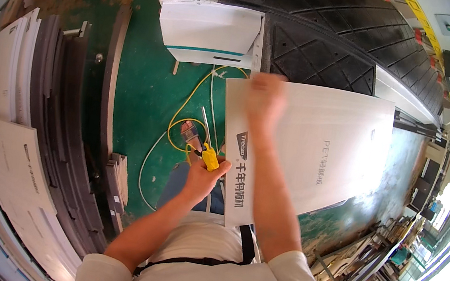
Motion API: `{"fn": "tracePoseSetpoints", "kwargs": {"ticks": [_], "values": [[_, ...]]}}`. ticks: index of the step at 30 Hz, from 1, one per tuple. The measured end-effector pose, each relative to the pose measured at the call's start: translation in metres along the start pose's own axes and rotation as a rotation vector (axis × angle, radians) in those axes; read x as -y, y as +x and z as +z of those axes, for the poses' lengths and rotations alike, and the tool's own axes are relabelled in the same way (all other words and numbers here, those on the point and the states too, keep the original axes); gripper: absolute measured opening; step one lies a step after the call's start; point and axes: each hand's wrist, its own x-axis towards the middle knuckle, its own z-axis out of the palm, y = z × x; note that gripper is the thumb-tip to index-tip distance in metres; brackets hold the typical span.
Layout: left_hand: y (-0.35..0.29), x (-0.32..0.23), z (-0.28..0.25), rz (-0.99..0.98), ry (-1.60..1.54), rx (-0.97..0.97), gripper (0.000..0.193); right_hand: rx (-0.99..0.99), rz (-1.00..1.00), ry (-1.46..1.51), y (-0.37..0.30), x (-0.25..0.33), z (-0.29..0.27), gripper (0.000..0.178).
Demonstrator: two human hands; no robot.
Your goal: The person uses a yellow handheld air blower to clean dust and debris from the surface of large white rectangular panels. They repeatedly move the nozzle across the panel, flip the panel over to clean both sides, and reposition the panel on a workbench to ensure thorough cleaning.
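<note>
In my left hand (207,177) is a yellow air blow gun (210,158), the fingers closed round it, left of the board's near-left edge. A thin metal tube rises beside it. My right hand (267,97) is over the far left corner of a large pale board (304,151); motion smears its fingers, so their grip cannot be told. Dark printing marks the board's face. My right forearm crosses above its left part. The board lies in front of me to the right, its far edge against a black ribbed surface (323,54).
A yellow hose (173,119) and a pale hose (143,172) loop over the green floor (137,88) near my foot. Stacked panels (13,70) stand at left. A white machine housing (212,29) is ahead. Wood offcuts (358,280) lie on a rack at lower right.
</note>
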Motion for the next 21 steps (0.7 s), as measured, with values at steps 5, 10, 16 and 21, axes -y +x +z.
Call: {"fn": "tracePoseSetpoints", "kwargs": {"ticks": [5, 10, 16, 21], "values": [[0.0, 0.005, 0.001, 0.111, -0.069, -0.03, 0.032, 0.261, -0.093, 0.121, -0.033, 0.086, 0.04, 0.004], [0.007, 0.012, -0.006, 0.043, 0.063, 0.022, 0.025, -0.018, 0.153, 0.002, 0.025, 0.007, -0.042, 0.003], [0.012, 0.029, -0.004, 0.13, -0.071, 0.011, 0.028, 0.175, -0.154, 0.006, -0.016, 0.062, 0.016, 0.013], [0.008, 0.02, -0.002, 0.242, 0.196, -0.095, 0.03, 0.215, -0.135, 0.115, -0.043, 0.099, 0.039, 0.004]]}}
